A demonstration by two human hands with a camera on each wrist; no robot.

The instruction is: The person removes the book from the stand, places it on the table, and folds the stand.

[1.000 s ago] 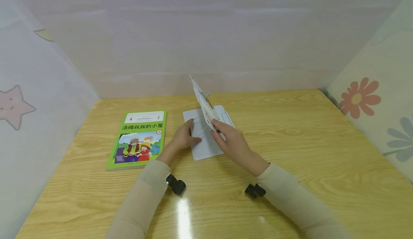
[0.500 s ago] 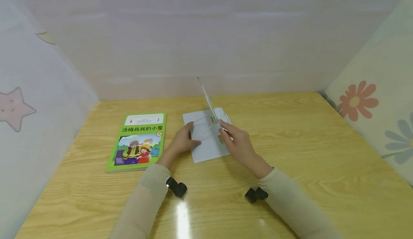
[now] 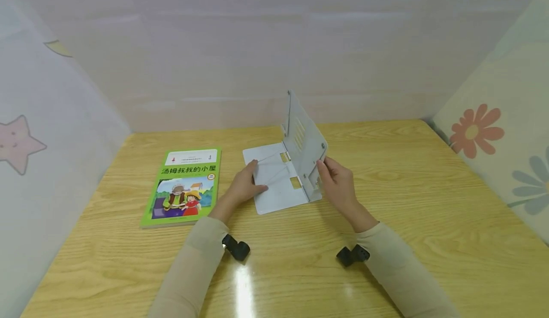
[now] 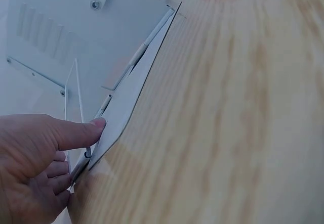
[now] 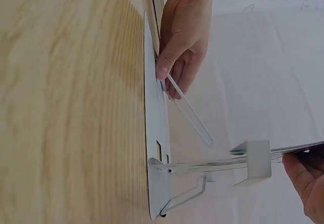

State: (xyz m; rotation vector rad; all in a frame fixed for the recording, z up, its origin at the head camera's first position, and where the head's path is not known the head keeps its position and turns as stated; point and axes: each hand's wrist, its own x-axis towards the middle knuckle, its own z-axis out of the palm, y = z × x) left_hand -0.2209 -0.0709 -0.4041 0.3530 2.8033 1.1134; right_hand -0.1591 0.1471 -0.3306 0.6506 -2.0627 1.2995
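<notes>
A white metal book stand [image 3: 276, 195] lies with its base plate on the table, its hinged back panel [image 3: 301, 141] standing up and leaning to the right. My left hand [image 3: 243, 184] holds the base at its left edge, thumb on top; the left wrist view shows the fingers [image 4: 58, 178] curled at that edge by a thin wire prop [image 4: 78, 92]. With thumb and fingers my right hand [image 3: 341, 187] grips the near right edge of the panel. In the right wrist view, a small bent ledge [image 5: 259, 159] juts from the panel, and the right hand is partly cut off.
A green picture book [image 3: 184, 189] lies flat to the left of the stand. The wooden table [image 3: 407, 189] reaches back to a pale cloth wall [image 3: 274, 60]. Black wrist cameras [image 3: 236, 249] sit on both sleeves.
My right hand has moved right, swinging the back panel from leaning left over the base, through near upright, to leaning right. My left hand stays on the base edge.
</notes>
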